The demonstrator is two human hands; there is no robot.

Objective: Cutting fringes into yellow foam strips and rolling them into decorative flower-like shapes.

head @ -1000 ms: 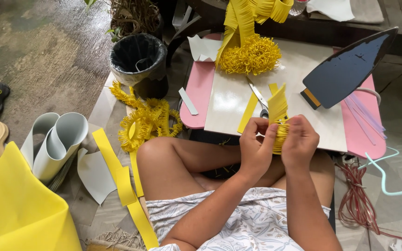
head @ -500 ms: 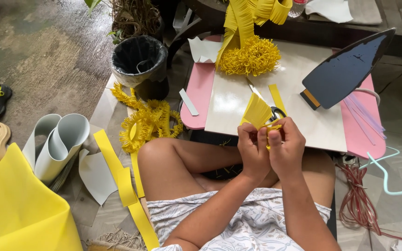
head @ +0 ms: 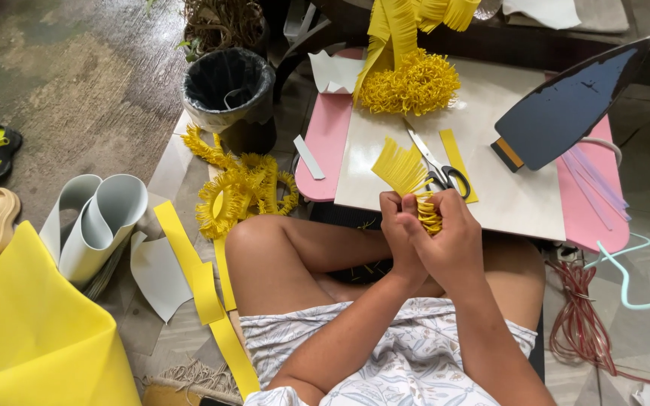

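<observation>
Rolling a fringed yellow foam strip [head: 408, 180] into a tight coil here, from the look of it. Both hands meet just below the near edge of the tabletop [head: 520, 207], over the lap. Left hand [head: 396, 233] clenched around the coiled part, right hand [head: 453, 240] wrapped over it from the other side, fingers pinching the yellow roll between them. Loose fringed end fanning up and left, over the tabletop's edge.

Tips for doing this bit well, judging by the setup:
- Keep the uncut edge lined up on every wrap, or the coil probably telescopes.
- Steady tension with the right, turn with the left, no yanking; foam fringe likely tears easily.
- Hold the loose end flat, not twisted.

Just beyond the hands on the tabletop: scissors [head: 438, 169], blades pointing away, beside a plain yellow strip [head: 459, 162]. Handy, but watch the fringe doesn't snag.

Right side of the tabletop: a dark iron [head: 566, 105] tipped up, soleplate showing. Can't tell if hot, so keep foam clear.

Far edge of the tabletop: a finished fluffy yellow pompom [head: 400, 83]. Left of the tabletop, on the floor, a pile of fringed rings [head: 242, 192] and a black bin [head: 229, 90].
</observation>
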